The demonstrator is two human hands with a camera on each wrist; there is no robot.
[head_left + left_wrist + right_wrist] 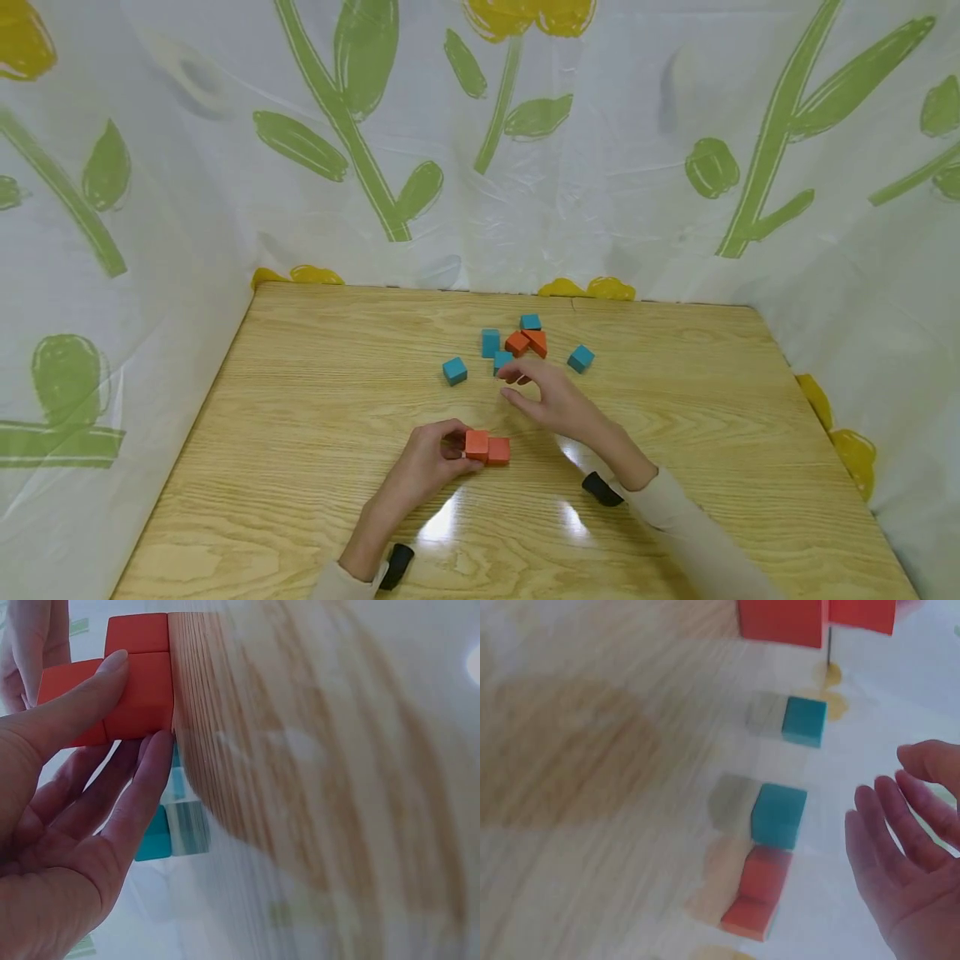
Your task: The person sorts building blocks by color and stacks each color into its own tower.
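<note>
My left hand (431,458) pinches red blocks near the middle of the table. The thumb and fingers grip both a red cube (71,682) on top and the lower red cube (142,694) beneath it. Against that lower one stands another red block (498,451) on the table. My right hand (558,400) hovers with relaxed fingers, nothing held. Its fingertips are nearest to a blue cube (503,361), which they partly cover in the head view; the right wrist view shows the palm beside the blocks.
Farther back lie several blue blocks, among them one at left (454,371), an upright one (491,343) and one at right (581,358). A red cube (517,343) and a red triangular block (536,342) sit between them. A patterned curtain (600,208) encloses the table.
</note>
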